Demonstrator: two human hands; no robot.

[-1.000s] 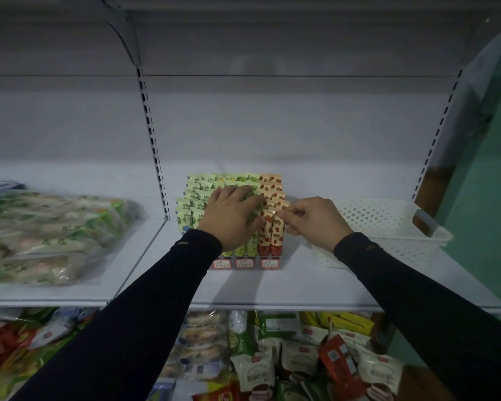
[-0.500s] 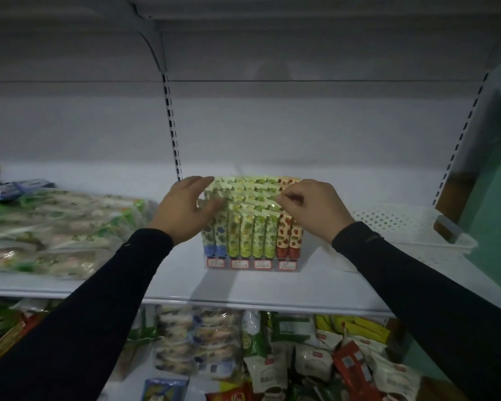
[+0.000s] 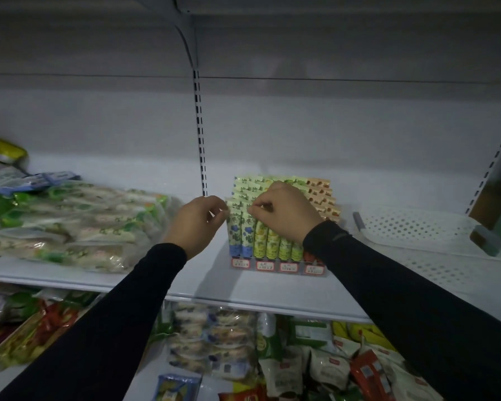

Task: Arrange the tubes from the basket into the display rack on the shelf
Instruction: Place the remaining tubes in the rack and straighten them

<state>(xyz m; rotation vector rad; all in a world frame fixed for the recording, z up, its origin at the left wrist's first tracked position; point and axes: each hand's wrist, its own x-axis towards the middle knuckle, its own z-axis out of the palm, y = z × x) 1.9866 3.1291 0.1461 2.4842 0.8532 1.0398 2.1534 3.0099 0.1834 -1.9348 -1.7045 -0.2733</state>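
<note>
At frame centre the tubes [image 3: 261, 241] stand upright in the display rack [image 3: 278, 266]. Left hand [image 3: 195, 224] and right hand [image 3: 284, 211] each pinch a front tube's crimped top. Light, squashy tubes; that flat crimp seems the best hold.

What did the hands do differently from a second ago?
The left hand slid off the top of the tubes to the rack's left edge, where its fingertips now pinch the top of the leftmost blue tube. The right hand moved from the orange tubes on the right across to the green ones, pinching a tube top beside the left hand. The display rack, white basket and snack bags stayed put.
</note>
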